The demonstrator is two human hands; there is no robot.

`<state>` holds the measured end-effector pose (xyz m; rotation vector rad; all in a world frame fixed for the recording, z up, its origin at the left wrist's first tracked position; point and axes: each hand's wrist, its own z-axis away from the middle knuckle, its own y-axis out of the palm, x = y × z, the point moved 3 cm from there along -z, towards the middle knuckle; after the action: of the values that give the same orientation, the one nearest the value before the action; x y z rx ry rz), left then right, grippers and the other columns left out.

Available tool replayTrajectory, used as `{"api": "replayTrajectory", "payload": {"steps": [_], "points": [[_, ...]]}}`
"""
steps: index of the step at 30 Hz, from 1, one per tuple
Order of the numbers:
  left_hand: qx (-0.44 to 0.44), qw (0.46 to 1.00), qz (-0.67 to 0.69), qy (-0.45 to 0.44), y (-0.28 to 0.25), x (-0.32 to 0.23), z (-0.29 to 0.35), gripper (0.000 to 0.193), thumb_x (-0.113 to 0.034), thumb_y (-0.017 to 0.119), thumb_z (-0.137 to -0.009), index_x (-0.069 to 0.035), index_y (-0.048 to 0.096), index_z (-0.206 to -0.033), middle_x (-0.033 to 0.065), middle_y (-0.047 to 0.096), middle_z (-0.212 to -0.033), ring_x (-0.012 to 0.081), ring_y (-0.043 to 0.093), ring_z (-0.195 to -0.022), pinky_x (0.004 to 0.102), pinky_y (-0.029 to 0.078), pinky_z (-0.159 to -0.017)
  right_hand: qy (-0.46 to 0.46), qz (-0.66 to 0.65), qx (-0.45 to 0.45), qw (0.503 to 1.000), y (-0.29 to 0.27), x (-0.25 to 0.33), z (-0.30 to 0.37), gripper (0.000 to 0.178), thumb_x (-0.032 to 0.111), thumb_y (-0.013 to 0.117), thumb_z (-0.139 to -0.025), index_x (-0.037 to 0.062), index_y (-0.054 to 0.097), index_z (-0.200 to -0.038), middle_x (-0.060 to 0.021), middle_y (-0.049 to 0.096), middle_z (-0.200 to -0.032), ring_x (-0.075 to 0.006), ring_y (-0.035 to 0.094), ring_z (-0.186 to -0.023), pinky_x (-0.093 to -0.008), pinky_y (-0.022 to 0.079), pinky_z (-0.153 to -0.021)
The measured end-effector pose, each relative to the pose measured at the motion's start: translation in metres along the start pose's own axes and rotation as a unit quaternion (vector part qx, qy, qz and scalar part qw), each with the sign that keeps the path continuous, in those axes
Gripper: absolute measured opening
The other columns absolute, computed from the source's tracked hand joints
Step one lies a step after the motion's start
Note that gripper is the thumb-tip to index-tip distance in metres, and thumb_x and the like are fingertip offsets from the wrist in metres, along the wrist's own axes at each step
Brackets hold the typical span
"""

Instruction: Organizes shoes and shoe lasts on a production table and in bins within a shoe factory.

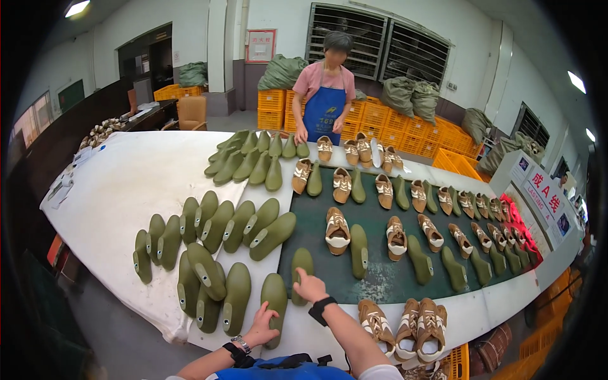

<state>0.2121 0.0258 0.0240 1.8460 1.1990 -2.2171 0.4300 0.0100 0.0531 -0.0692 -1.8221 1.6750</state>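
Observation:
My left hand (259, 327) is closed on the lower part of a green shoe last (274, 292) that lies near the front edge of the table. Just to its right, another green shoe last (303, 258) stands at the edge of the dark green belt. My right hand (311, 287) grips this one, its index finger stretched along the top and its lower end partly hidden. Left of my hands are several more green lasts (237, 294), some stacked on each other. Brown-and-white sneakers (338, 229) alternate with lasts in rows along the belt (373, 285).
Across the table a person in a blue apron (325, 114) has a hand by further lasts (259, 166). Several sneakers (418, 329) sit at the front right edge, above an orange crate (457, 362). Orange crates (373, 117) and green sacks line the back wall. White cloth (126, 209) covers the table's left.

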Motion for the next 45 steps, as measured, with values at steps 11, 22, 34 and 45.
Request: {"api": "replayTrajectory", "payload": {"steps": [11,22,34,45], "points": [[0.001,1.000,-0.010,0.002,-0.002,0.006,0.001,0.047,-0.011,0.066,-0.058,-0.012,0.049,-0.101,0.0273,0.020,-0.137,0.0420,0.024,-0.125,0.0421,0.027,-0.101,0.045,0.039,0.097,0.993,0.034,-0.020,-0.031,0.049,0.021,0.053,-0.074,0.0229,0.041,-0.122,-0.0184,0.062,-0.092,-0.0341,0.061,-0.087,-0.0428,0.048,-0.076],[0.009,1.000,-0.012,0.020,-0.004,0.002,-0.003,0.044,-0.007,0.064,-0.058,-0.009,0.047,-0.099,0.0286,0.019,-0.137,0.0421,0.022,-0.128,0.0387,0.026,-0.103,-0.015,-0.093,0.066,0.993,-0.007,-0.024,0.019,0.064,0.036,0.058,-0.076,0.0163,0.032,-0.132,-0.0213,0.061,-0.095,-0.0368,0.059,-0.087,-0.0447,0.047,-0.075],[0.050,0.995,-0.076,0.037,-0.010,-0.006,-0.010,0.045,-0.005,0.061,-0.059,-0.007,0.044,-0.100,0.0278,0.020,-0.136,0.0406,0.022,-0.128,0.0388,0.026,-0.102,0.238,0.089,-0.050,0.966,-0.081,-0.134,0.293,0.024,0.027,0.064,-0.070,0.0089,0.063,-0.087,-0.0110,0.062,-0.081,-0.0284,0.060,-0.078,-0.0389,0.048,-0.066],[0.127,0.927,-0.289,0.203,-0.021,-0.041,-0.024,0.051,-0.016,0.067,-0.065,-0.003,0.048,-0.111,0.0228,0.038,-0.127,0.0415,0.034,-0.119,0.0425,0.031,-0.099,0.182,-0.210,-0.186,0.942,-0.056,-0.087,0.286,0.021,0.029,0.061,-0.079,0.0086,0.060,-0.075,-0.0054,0.058,-0.064,-0.0219,0.057,-0.056,-0.0331,0.042,-0.049]]}}
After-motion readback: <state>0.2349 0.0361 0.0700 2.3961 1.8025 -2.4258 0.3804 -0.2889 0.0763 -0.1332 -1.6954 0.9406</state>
